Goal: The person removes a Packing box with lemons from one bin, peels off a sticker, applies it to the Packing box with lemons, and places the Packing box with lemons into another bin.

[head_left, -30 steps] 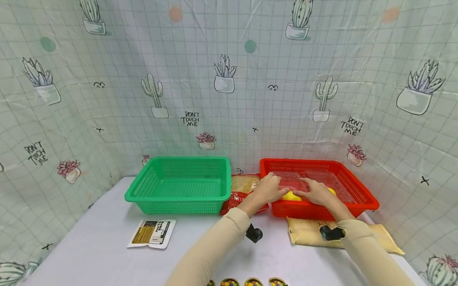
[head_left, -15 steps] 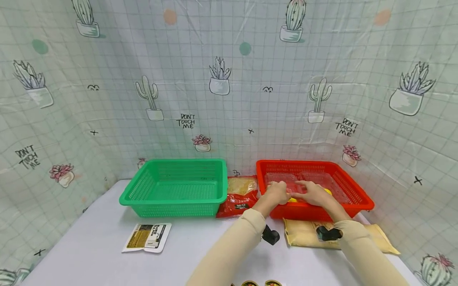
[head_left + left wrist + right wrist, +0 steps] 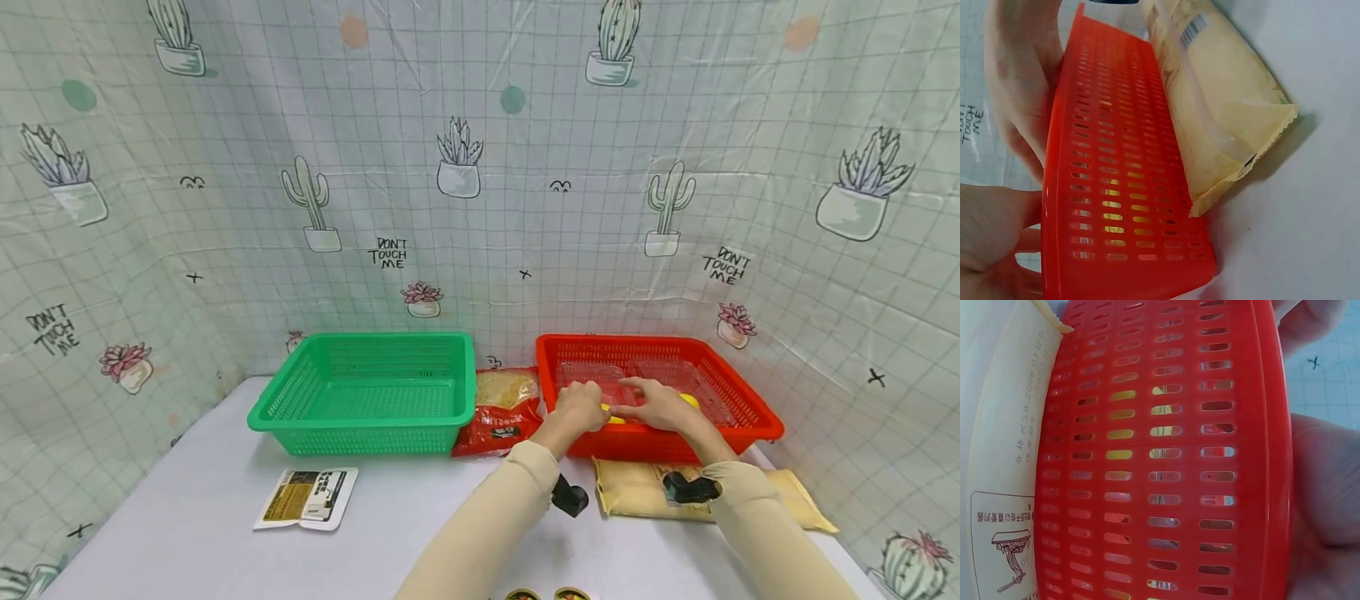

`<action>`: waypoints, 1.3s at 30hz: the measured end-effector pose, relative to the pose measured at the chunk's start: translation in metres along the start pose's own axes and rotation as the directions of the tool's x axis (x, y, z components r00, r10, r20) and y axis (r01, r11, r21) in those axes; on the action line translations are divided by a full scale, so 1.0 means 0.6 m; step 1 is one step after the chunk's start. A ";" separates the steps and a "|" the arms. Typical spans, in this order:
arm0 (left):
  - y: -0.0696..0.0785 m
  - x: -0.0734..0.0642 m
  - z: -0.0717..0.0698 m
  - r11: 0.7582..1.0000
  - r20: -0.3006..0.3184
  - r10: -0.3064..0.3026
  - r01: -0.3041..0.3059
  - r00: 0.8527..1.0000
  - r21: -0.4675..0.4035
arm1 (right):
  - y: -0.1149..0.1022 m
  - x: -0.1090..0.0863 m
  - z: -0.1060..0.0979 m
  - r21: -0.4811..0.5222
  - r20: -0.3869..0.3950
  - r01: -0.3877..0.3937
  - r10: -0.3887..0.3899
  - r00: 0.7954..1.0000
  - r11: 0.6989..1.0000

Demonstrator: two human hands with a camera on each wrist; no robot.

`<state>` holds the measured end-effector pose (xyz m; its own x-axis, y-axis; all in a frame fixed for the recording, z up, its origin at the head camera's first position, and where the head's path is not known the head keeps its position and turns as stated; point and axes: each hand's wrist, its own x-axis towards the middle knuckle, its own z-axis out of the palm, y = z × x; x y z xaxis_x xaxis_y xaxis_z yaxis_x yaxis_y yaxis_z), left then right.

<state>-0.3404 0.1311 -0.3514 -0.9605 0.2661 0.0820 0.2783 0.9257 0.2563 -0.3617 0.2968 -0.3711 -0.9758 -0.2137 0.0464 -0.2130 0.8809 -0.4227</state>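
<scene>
Both hands reach over the near rim of the red basket. My left hand dips its fingers into the left part of it, where they are mostly hidden; I cannot tell what they hold. Beside it, my right hand has thumb and forefinger spread apart, pointing left. Clear plastic containers lie inside the basket around the hands. Yellow things show there too: one yellow piece between the hands, and a rounded yellow one behind the right hand. In both wrist views, the basket's slotted wall covers most of the fingers.
A green basket stands left, with a red-and-clear food packet between the baskets. A pale yellow packet lies before the red basket. A flat white-and-brown pouch lies front left. Small round items show at the bottom edge.
My left hand has moved slightly right and its fingers have gone lower into the red basket. The right hand has stayed nearly in place. The head view has shifted a little.
</scene>
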 end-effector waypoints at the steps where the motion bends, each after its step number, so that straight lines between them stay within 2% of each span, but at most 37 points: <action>1: -0.001 -0.001 0.001 1.000 -0.006 0.002 -0.002 1.000 -0.019 | 0.000 -0.002 0.001 0.007 -0.005 0.002 -0.002 1.000 1.000; 6: -0.009 -0.004 0.006 0.990 -0.022 0.010 -0.013 1.000 -0.137 | -0.004 -0.011 0.003 0.026 -0.027 0.008 -0.008 1.000 1.000; 10: -0.018 -0.002 -0.003 0.972 -0.034 0.030 -0.037 0.999 -0.231 | -0.008 -0.013 -0.009 0.012 -0.052 0.007 -0.006 0.999 1.000; 13: -0.028 0.000 -0.016 0.947 -0.071 0.052 -0.071 0.996 -0.313 | -0.014 -0.018 -0.025 0.036 -0.061 -0.001 0.003 0.998 0.999; 15: -0.037 0.001 -0.027 0.926 -0.117 0.069 -0.107 0.991 -0.361 | -0.019 -0.022 -0.039 0.064 -0.060 0.000 0.004 0.998 0.998; 18: -0.053 0.003 -0.042 0.885 -0.175 0.075 -0.146 0.982 -0.441 | -0.027 -0.026 -0.058 0.084 -0.085 0.029 -0.022 0.996 0.996; 20: -0.064 0.003 -0.053 0.840 -0.195 0.074 -0.166 0.978 -0.516 | -0.035 -0.028 -0.071 0.066 -0.113 0.048 -0.040 0.993 0.997; 23: -0.081 0.000 -0.065 0.754 -0.190 0.056 -0.166 0.980 -0.635 | -0.046 -0.034 -0.083 0.060 -0.140 0.062 -0.053 0.989 0.996; 28: -0.105 -0.008 -0.078 0.579 -0.120 0.002 -0.099 0.993 -0.809 | -0.061 -0.043 -0.091 0.158 -0.154 0.074 -0.049 0.987 0.985; 30: -0.113 -0.012 -0.081 0.521 -0.084 -0.021 -0.061 0.996 -0.852 | -0.068 -0.045 -0.091 0.205 -0.164 0.084 -0.050 0.985 0.975; 33: -0.124 -0.018 -0.084 0.469 -0.028 -0.051 -0.001 0.998 -0.883 | -0.079 -0.045 -0.089 0.270 -0.157 0.077 -0.035 0.987 0.960; 35: -0.132 -0.021 -0.086 0.423 -0.002 -0.054 0.021 0.999 -0.906 | -0.085 -0.044 -0.087 0.303 -0.144 0.066 -0.023 0.989 0.951; 37: -0.140 -0.024 -0.088 0.348 0.026 -0.038 0.038 0.999 -0.937 | -0.090 -0.044 -0.085 0.349 -0.125 0.050 -0.007 0.992 0.936; 39: -0.148 -0.026 -0.092 0.287 0.036 -0.009 0.037 0.999 -0.957 | -0.093 -0.042 -0.084 0.427 -0.103 0.031 0.014 0.995 0.903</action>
<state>-0.3495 0.0301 -0.3222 -0.9627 0.2668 0.0450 0.0518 0.0185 0.9985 -0.3274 0.2741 -0.3030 -0.9786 -0.1567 0.1333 -0.2020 0.6086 -0.7674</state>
